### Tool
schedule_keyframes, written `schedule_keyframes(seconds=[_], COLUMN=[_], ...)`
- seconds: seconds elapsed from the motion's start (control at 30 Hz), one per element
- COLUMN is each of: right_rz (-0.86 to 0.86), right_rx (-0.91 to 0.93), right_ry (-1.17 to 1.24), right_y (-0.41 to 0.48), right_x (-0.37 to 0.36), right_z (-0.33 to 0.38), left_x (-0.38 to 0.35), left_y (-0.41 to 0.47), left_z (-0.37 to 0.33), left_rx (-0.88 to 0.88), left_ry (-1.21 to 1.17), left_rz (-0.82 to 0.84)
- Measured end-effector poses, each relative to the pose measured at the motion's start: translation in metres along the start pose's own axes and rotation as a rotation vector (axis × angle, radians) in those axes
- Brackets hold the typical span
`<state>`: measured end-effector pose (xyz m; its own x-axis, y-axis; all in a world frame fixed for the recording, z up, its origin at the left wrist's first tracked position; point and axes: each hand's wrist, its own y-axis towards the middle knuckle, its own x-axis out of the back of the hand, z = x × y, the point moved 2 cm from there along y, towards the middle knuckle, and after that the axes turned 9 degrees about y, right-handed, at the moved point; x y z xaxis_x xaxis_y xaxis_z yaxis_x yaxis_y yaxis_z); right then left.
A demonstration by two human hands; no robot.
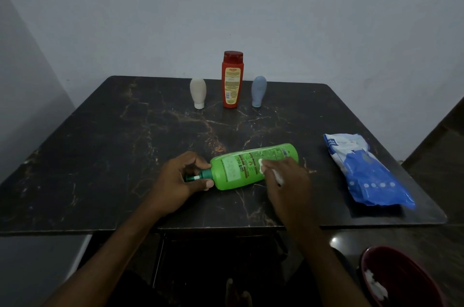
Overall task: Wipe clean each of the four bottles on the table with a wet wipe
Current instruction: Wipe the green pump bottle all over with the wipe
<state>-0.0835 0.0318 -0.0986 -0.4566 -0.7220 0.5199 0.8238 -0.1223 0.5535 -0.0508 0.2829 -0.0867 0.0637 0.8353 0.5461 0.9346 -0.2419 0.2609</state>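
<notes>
Now | left hand [179, 178] grip clamped on green bottle [241, 168] neck | right hand [288, 181] grip pinching wet wipe [261, 166] against it

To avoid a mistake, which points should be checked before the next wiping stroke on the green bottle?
1. Green bottle steadied at its neck by left hand: ok.
2. Wet wipe, held by right hand, touching the bottle: ok.
3. Bottle's underside already wiped: cannot tell.
4. Beige bottle, red bottle and blue bottle upright, apart from the hands: ok.
5. Wipe pack lying near right hand, probably reachable: ok.
</notes>
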Motion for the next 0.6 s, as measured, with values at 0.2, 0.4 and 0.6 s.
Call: schedule_keyframes(seconds=[0.2,0.4,0.6], right_rz=[-0.289,-0.023,-0.086], right_rx=[-0.256,-0.136,-0.132], right_ry=[0.014,0.066,0.087], right_y=[0.015,-0.003,-0.005], right_x=[0.029,-0.005,0.003], right_z=[-0.035,0.016,0.003], left_x=[-0.001,-0.002,-0.002], left_y=[-0.001,0.001,0.000], left_z=[0.002,0.004,0.008], left_rx=[-0.017,-0.025,-0.034], left_ry=[0.038,0.057,0.064], left_rz=[0.008,0.017,0.012])
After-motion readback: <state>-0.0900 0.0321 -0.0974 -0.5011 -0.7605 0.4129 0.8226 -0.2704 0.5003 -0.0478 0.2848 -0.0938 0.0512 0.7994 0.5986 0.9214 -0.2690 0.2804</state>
